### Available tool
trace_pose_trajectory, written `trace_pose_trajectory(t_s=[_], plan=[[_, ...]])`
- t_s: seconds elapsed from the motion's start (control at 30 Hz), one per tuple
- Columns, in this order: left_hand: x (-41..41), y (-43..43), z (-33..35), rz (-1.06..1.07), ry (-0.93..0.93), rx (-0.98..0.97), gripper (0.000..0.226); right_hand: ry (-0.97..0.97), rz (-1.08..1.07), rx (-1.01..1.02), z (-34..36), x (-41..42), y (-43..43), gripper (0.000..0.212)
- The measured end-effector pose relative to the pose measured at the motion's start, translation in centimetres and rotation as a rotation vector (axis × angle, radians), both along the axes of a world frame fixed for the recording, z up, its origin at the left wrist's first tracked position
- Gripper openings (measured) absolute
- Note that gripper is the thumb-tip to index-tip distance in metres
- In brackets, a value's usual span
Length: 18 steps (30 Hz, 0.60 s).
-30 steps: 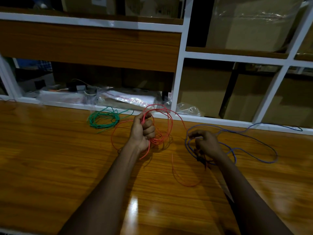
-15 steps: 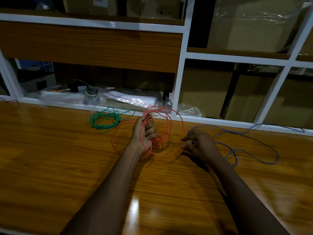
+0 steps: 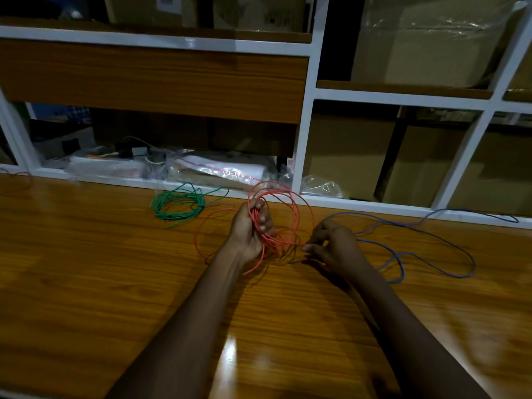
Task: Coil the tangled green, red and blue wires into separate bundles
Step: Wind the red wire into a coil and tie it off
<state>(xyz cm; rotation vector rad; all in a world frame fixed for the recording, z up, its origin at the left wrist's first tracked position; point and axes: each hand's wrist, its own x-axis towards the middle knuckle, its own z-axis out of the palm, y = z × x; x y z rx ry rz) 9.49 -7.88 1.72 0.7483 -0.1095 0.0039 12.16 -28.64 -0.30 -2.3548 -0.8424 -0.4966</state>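
Note:
My left hand [image 3: 250, 231] is closed around several loops of red wire [image 3: 296, 210], which stand up above the wooden table [image 3: 86, 283]. A loose end of the red wire hangs below that fist. My right hand [image 3: 334, 246] pinches a strand of the red wire just to the right of the loops. The green wire [image 3: 177, 204] lies coiled in a bundle on the table, left of my left hand. The blue wire [image 3: 426, 240] sprawls in loose curves on the table to the right of my right hand.
A white-framed shelf unit [image 3: 305, 125] runs along the table's far edge. It holds cardboard boxes [image 3: 426, 44] and plastic bags [image 3: 218, 168]. The blue wire trails along the shelf's base at the far right.
My right hand has moved left from the blue wire to the red wire and taken a strand. The long red loop that lay on the table in front has been drawn up into the coil.

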Motion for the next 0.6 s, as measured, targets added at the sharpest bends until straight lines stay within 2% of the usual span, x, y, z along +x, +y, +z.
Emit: trace_pose_trajectory(t_s=[0.23,0.6], plan=[[0.1,-0.3,-0.1,0.019,0.004,0.05,0.03,0.001,0.023,0.07,0.0,-0.4,0.8,0.022],[-0.4,-0.5,0.4,0.012,-0.035,0.017,0.031,0.019,-0.034,0.106,-0.6,-0.6,1.8,0.035]])
